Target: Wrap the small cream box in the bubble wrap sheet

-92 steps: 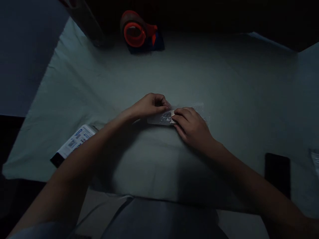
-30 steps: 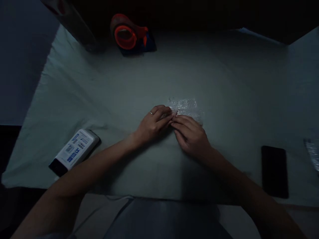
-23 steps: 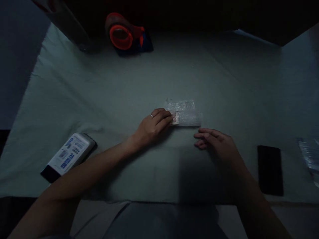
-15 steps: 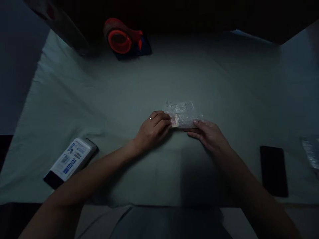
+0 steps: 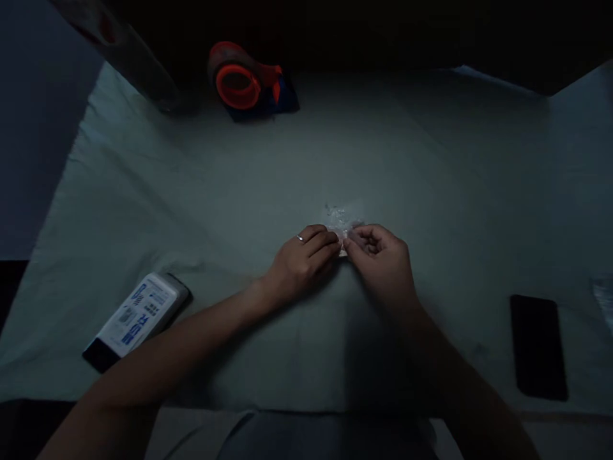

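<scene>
A small piece of clear bubble wrap [image 5: 341,218] around a little item lies in the middle of a pale green cloth [image 5: 306,166]. My left hand [image 5: 301,260], a ring on one finger, pinches its left end with curled fingers. My right hand [image 5: 380,259] is curled over the wrap's right part, folding it inward, so most of the wrap is hidden under the fingers. The scene is dim.
An orange tape dispenser [image 5: 239,83] stands at the back left. A white and blue labelled box [image 5: 138,313] lies at the front left. A black phone [image 5: 539,345] rests at the front right. A bit of clear plastic [image 5: 604,295] shows at the right edge.
My right hand left the wrap, drew back to the right, then returned and closed over its right side. The wrap looks more bunched. My left hand stayed on its left end.
</scene>
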